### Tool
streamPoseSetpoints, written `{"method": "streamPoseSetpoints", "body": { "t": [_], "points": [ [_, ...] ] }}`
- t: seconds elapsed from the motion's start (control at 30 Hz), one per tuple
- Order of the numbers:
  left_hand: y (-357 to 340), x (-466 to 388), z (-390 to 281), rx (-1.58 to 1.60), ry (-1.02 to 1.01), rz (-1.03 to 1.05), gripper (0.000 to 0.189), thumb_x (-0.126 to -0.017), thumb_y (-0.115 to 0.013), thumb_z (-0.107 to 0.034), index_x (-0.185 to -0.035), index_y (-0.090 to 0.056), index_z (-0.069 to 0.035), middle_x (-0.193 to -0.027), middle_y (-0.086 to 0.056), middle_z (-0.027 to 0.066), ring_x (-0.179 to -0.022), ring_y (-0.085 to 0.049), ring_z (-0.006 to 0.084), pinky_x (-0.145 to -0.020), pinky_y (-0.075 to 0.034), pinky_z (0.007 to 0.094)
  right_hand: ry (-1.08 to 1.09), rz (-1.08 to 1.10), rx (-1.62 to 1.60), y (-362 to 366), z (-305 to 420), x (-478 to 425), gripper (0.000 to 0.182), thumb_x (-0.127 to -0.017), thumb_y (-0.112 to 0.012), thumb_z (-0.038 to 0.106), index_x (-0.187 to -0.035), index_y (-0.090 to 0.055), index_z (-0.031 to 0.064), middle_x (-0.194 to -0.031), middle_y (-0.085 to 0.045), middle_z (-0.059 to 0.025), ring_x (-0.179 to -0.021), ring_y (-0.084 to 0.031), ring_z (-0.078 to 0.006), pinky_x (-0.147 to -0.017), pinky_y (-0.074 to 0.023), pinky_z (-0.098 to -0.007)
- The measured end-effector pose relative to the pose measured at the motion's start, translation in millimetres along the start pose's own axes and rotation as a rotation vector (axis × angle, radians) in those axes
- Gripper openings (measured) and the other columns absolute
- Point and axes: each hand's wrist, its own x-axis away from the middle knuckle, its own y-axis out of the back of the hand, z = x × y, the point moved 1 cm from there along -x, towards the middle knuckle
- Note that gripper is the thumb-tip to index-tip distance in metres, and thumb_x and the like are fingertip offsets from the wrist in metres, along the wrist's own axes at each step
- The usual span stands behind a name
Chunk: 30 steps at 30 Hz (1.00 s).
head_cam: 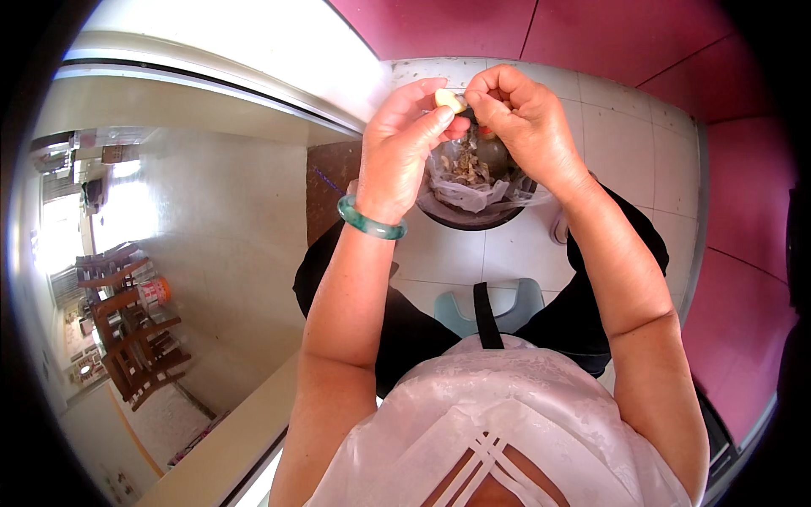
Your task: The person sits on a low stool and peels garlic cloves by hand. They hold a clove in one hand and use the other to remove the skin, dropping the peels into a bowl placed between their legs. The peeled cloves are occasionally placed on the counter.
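Observation:
Held in the fingertips of my left hand [405, 136] is a small pale-yellow peeled piece of food [447, 101], possibly a garlic clove. A green jade-like bangle [370, 220] circles my left wrist. My right hand [526, 117] meets the piece from the other side, thumb and fingers pinched together. At those fingertips shows a small grey-white bit [462, 100], too small to name. Both hands are above a dark round bin [469, 222] lined with a clear plastic bag [472, 198]. Dry brownish peelings [472, 165] lie inside it.
White floor tiles [437, 253] surround the bin. Pink-red cabinet panels [738, 304] stand at the right and front. A light blue-grey stool [529, 301] shows between my legs. Beyond a sliding-door track [209, 95] at left are stacked wooden chairs [136, 342] and an orange-lidded tub [155, 291].

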Motion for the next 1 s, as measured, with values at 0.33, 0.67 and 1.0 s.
{"method": "streamPoseSetpoints", "body": {
  "t": [0.33, 0.67, 1.0],
  "points": [
    [-0.2, 0.9, -2.8, 0.050, 0.038, -0.011, 0.030, -0.086, -0.055, -0.001, -0.116, -0.054, -0.001, -0.099, -0.057, 0.0097, -0.085, -0.063, 0.0226, -0.077, -0.051, 0.0333, -0.078, -0.048, -0.100, 6.5, -3.9, -5.3, 0.010, -0.087, -0.058, 0.012, -0.086, -0.059, 0.0026, -0.075, -0.057, 0.0030, -0.070, -0.049, -0.0040, -0.064, -0.0424, -0.0203],
    [3.2, -0.4, 0.1, -0.014, -0.047, -0.019, 0.026, -0.086, -0.055, 0.000, -0.112, -0.055, -0.002, -0.098, -0.061, 0.0091, -0.086, -0.063, 0.0199, -0.079, -0.052, 0.0339, 0.049, 0.038, 0.153, 0.7, 1.5, 0.6, 0.010, -0.085, -0.062, 0.015, -0.086, -0.059, 0.0054, -0.067, -0.056, 0.0018, -0.058, -0.047, -0.0052, -0.054, -0.0410, -0.0218],
    [1.0, -0.5, -1.4, -0.018, -0.020, -0.041, 0.033, -0.083, -0.058, 0.000, -0.115, -0.052, -0.001, -0.098, -0.059, 0.0099, -0.086, -0.063, 0.0230, -0.078, -0.051, 0.0325, 0.022, -0.007, 0.112, 1.9, -0.8, -1.4, 0.005, -0.085, -0.057, 0.008, -0.085, -0.057, 0.0031, -0.071, -0.059, -0.0007, -0.067, -0.054, -0.0061, -0.061, -0.0455, -0.0226]
  ]
}}
